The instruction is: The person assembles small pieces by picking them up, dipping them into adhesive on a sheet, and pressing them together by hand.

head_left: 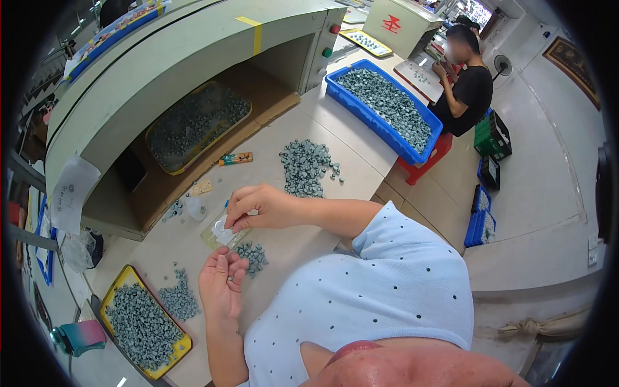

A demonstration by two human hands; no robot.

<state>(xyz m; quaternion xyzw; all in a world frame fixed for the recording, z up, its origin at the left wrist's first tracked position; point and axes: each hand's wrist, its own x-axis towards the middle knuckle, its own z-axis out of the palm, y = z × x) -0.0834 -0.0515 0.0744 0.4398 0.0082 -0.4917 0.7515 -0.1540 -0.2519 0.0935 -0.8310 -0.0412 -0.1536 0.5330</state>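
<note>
My right hand [263, 208] reaches over a small clear, yellowish dish with white stuff in it [221, 233]. Its fingers are pinched together at the dish; whatever lies between the fingertips is too small to make out. Just nearer to me, my left hand [221, 282] is turned palm up with its fingers curled in, and what they hold cannot be made out. A small pile of grey-green bead-like pieces [253, 257] lies beside both hands. Beyond my right forearm spreads a larger heap of the same pieces [305, 169].
A yellow tray of pieces [184, 345] and a loose pile [179, 298] lie at left, near a teal-pink bottle [78, 337]. An arched grey machine [187, 71] stands behind. At right are a blue crate [380, 129] and a seated person [465, 84].
</note>
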